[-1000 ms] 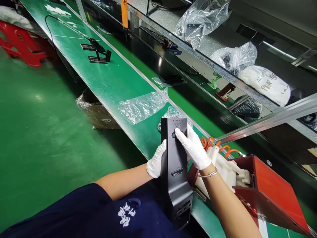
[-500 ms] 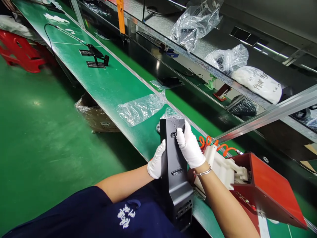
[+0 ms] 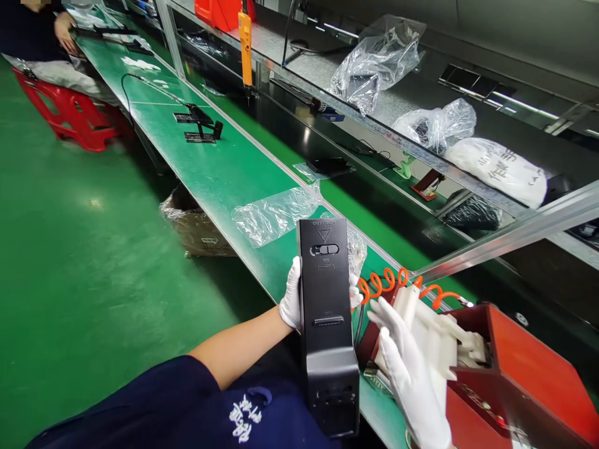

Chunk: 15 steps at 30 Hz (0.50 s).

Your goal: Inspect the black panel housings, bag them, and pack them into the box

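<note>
A long black housing (image 3: 327,293) with slots and a raised hot-surface triangle mark is held up in front of my body. My left hand (image 3: 292,296), in a white glove, grips it from beneath; the thumb shows at its left edge and fingertips at its right. To the right of the housing, apart from it, my gloved right hand (image 3: 407,368) has its fingers stretched out and holds nothing. Beyond that hand stands a red machine (image 3: 538,355) with a white fixture (image 3: 428,337) and a coiled orange air hose (image 3: 386,280).
Clear plastic bags (image 3: 276,215) lie on the green bench (image 3: 187,162). A black stand-like part (image 3: 201,125) is farther along. An orange electric screwdriver (image 3: 245,47) hangs near the shelf (image 3: 299,68). A person's hand (image 3: 65,31) shows at the far left above a red stool (image 3: 70,112).
My right hand has let go of the housing's slot area and moved down and right, fingers opening. The left hand keeps its hold, and the housing has turned to face me more squarely.
</note>
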Each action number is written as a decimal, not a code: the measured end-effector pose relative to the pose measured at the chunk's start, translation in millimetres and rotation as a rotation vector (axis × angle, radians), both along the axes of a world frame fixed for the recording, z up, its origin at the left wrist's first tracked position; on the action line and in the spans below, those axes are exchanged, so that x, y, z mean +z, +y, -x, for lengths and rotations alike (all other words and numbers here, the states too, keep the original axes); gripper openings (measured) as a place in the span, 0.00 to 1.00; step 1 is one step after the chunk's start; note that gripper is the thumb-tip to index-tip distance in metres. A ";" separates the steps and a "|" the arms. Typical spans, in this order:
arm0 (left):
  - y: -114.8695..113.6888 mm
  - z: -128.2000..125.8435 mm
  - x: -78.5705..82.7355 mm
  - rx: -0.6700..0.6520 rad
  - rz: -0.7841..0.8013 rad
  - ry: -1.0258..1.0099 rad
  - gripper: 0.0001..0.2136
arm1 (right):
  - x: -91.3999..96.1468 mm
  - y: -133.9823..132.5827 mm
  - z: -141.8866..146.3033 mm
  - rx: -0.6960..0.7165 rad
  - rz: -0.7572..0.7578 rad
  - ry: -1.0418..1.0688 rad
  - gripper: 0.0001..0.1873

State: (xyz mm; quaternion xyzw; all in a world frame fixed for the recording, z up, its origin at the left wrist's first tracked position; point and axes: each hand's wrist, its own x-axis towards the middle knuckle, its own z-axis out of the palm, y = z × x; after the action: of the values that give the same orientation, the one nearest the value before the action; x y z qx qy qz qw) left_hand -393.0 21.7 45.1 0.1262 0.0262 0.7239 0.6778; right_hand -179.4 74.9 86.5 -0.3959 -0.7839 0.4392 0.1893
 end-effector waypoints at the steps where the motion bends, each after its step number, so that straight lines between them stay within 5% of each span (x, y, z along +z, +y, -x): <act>1: 1.2 -1.8 -0.2 -0.008 -0.003 -0.001 0.45 | -6.3 -9.4 -11.3 -0.038 0.032 0.006 0.30; 7: 20.8 -19.8 11.3 -0.019 0.013 -0.027 0.39 | -50.2 -70.6 -58.3 -0.169 0.284 0.001 0.42; 9: 28.3 -35.7 18.7 -0.061 0.057 -0.032 0.40 | -59.9 -86.8 -71.4 -0.315 0.328 -0.002 0.43; 12: 29.3 -75.2 24.5 -0.135 0.127 -0.017 0.39 | -62.9 -107.1 -108.9 -0.606 0.374 0.000 0.43; 15: 12.8 -123.6 18.6 -0.310 0.116 0.037 0.33 | -48.8 -135.1 -176.1 -0.807 0.315 0.006 0.36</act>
State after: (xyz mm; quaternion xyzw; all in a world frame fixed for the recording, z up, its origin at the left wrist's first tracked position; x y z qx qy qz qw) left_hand -269.4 34.5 63.6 0.1030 0.0607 0.6055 0.7868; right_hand -3.4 -60.2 37.7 -0.6937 -0.4890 0.4453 0.2853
